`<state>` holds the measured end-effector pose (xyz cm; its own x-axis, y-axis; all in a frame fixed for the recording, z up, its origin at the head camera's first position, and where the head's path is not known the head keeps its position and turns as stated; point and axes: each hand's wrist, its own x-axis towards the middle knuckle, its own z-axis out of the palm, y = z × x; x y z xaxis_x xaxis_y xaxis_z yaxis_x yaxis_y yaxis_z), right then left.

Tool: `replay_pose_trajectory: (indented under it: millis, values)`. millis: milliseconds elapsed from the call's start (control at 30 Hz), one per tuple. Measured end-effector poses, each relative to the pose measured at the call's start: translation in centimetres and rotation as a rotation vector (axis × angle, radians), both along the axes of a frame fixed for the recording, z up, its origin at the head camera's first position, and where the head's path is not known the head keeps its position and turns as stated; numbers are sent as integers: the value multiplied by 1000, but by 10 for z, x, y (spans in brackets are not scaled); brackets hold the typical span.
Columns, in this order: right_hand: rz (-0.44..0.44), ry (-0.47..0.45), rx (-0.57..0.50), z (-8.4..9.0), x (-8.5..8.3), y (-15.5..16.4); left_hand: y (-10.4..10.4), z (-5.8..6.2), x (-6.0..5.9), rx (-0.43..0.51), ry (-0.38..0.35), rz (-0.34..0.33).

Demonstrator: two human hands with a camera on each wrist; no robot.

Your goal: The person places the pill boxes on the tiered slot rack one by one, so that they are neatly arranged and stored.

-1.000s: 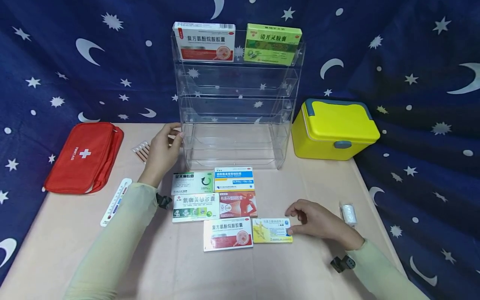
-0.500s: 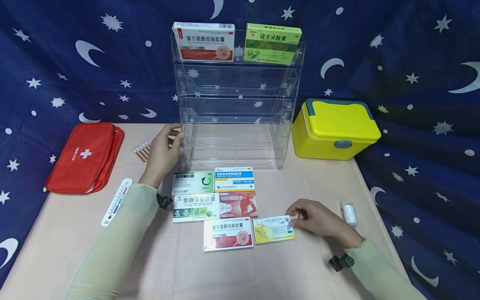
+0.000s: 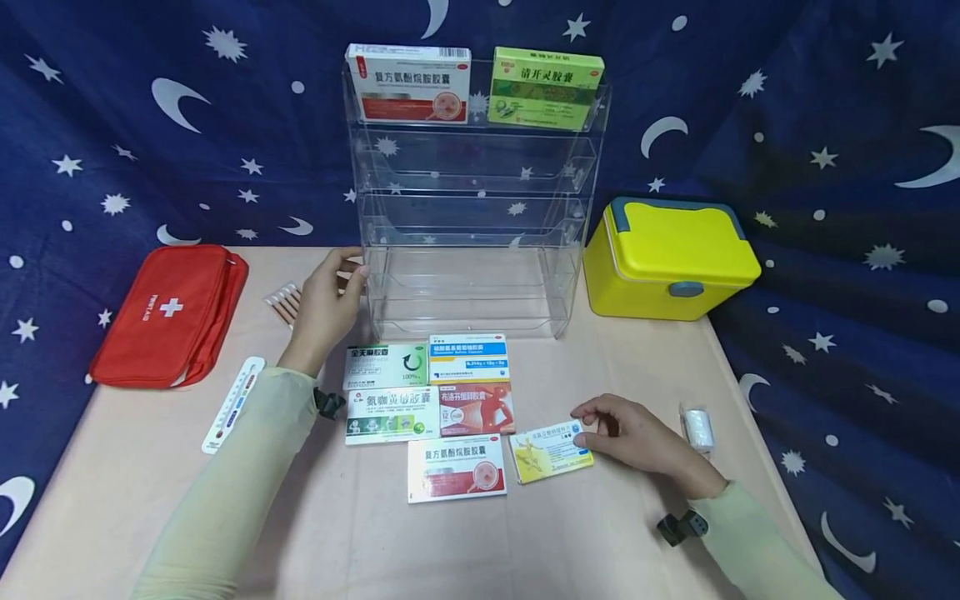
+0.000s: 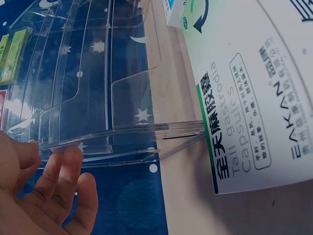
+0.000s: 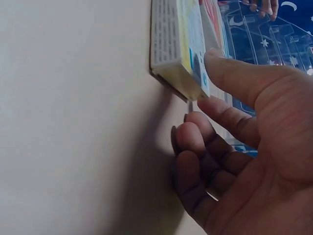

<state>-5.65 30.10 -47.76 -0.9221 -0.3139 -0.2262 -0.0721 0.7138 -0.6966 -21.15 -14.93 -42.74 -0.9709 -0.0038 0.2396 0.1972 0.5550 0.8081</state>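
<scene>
My right hand [image 3: 633, 435] pinches the right end of a yellow and white medicine box [image 3: 547, 454], thumb on its face and index finger at its far corner. In the right wrist view, that box [image 5: 178, 44] stands slightly tilted at the thumb tip, while the other fingers curl below it. My left hand [image 3: 327, 304] holds the left side edge of a clear tiered display rack [image 3: 468, 275]. In the left wrist view, its thumb and fingertips meet at the rack's side panel [image 4: 122, 129]. Left of the yellow box lies a red and white medicine box [image 3: 457, 468].
More medicine boxes [image 3: 392, 415] lie before the rack; a white-red box [image 3: 411, 87] and a green box [image 3: 546, 90] stand on its top tier. Around are a red first aid pouch [image 3: 168, 317], thermometer card [image 3: 234, 404], cotton swabs [image 3: 283, 302], yellow case [image 3: 671, 258] and bandage roll [image 3: 698, 429].
The yellow and white box has shifted slightly right and turned, its right end swinging away from me, and now sits apart from the red and white box. The left hand has stayed in place.
</scene>
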Motion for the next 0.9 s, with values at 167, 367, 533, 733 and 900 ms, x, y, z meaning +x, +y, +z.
replay_pose_trajectory:
  millis: [167,367,533,733,900]
  values:
    - [-10,6,-9,0,4,-2,1,0,0,-2,-3,0]
    - [-22,-21,-67,-3,7,0,1,0,0,-8,-8,4]
    - [-37,-87,-146,-3,6,2,1,0,0,-9,-5,9]
    - [-17,-147,-227,-4,5,6,1,0,0,-14,-8,9]
    - [20,-150,-284,3,-1,13,1,0,0,-17,-9,9]
